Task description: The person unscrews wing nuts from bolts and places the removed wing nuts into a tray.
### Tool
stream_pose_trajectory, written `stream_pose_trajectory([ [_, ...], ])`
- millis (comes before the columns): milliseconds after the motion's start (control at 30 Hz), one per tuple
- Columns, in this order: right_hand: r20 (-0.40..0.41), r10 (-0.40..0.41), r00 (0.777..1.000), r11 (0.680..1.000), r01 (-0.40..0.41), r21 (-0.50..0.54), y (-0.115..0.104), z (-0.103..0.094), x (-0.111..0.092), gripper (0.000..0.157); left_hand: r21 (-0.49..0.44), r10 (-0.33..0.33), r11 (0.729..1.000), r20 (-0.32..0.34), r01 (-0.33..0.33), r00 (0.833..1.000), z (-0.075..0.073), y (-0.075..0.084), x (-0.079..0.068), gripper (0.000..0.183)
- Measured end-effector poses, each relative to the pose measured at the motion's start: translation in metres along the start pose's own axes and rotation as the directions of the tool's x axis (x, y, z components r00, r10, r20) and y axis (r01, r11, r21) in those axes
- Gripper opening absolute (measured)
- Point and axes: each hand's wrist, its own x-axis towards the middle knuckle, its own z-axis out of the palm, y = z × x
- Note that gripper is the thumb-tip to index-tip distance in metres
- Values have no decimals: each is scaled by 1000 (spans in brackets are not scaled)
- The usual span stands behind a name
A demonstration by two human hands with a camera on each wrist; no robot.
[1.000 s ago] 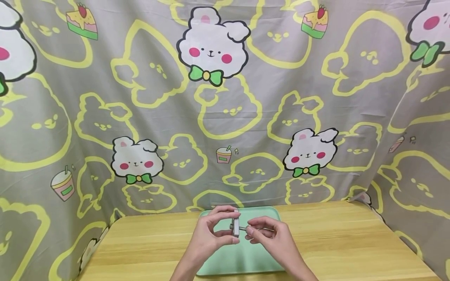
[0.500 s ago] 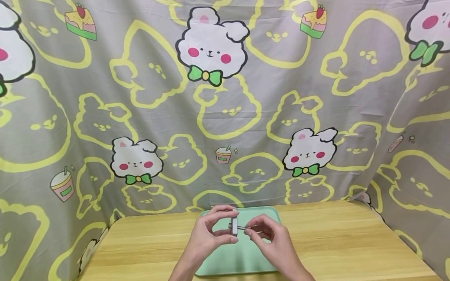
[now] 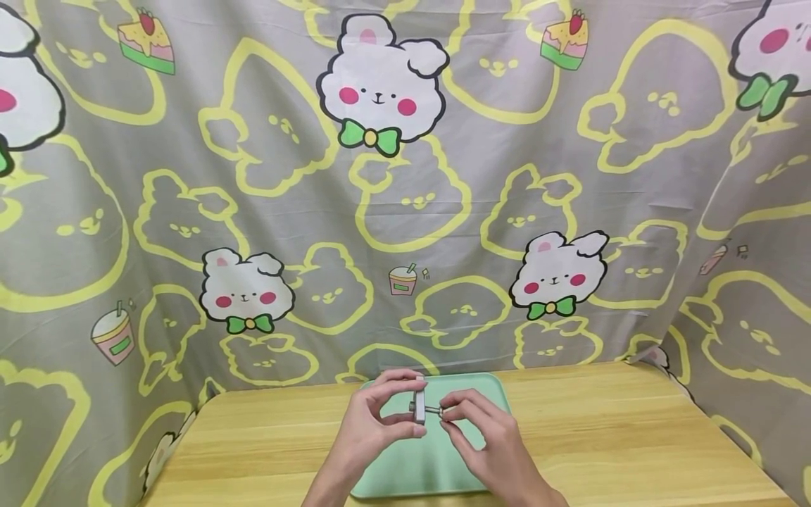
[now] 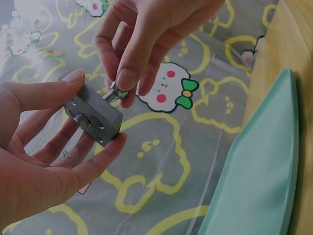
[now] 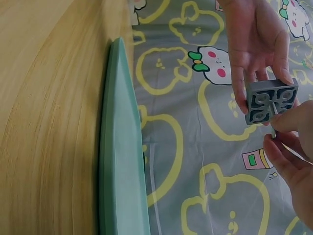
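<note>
My left hand (image 3: 374, 419) holds a small grey square block (image 3: 419, 407) on edge, thumb on one edge and fingers on the opposite one. Round holes show on one face in the left wrist view; the other face is ribbed, with round bosses, in the right wrist view. A thin metal bolt (image 3: 433, 409) passes through the block's middle, and a short thick stub (image 4: 81, 120) sticks out on the holed side. With thumb and fingertips, my right hand (image 3: 484, 436) pinches the bolt's far end, where a silver nut-like piece (image 4: 115, 92) shows. Fingers partly hide that end.
Below both hands a mint-green tray (image 3: 418, 479) lies on the wooden table (image 3: 266, 436). A grey cloth (image 3: 443, 204) printed with rabbit heads hangs behind the table and along both sides.
Both hands and the block have drifted slightly left. My right fingers have shifted on the bolt from a more curled grip to a straighter fingertip pinch.
</note>
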Motion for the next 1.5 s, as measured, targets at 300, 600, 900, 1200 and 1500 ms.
stream_pose_trajectory([
  [300,6,198,980,968,-196,158,-6,-5,1,26,-14,-35,999,-12,35,999,2,1,0,55],
  [600,170,683,710,609,-682,405,-11,-9,10,24,-8,-41,999,-25,41,999,3,2,-1,53],
  [900,299,699,650,524,-750,404,-6,-11,10,33,4,-32,999,2,32,999,4,0,0,52],
  [1200,220,649,728,617,-673,407,-9,-9,7,21,12,-46,999,1,46,999,4,1,0,52],
  [1500,72,472,878,838,-473,274,-9,-2,3,10,-11,-43,999,-8,43,999,2,1,-1,55],
])
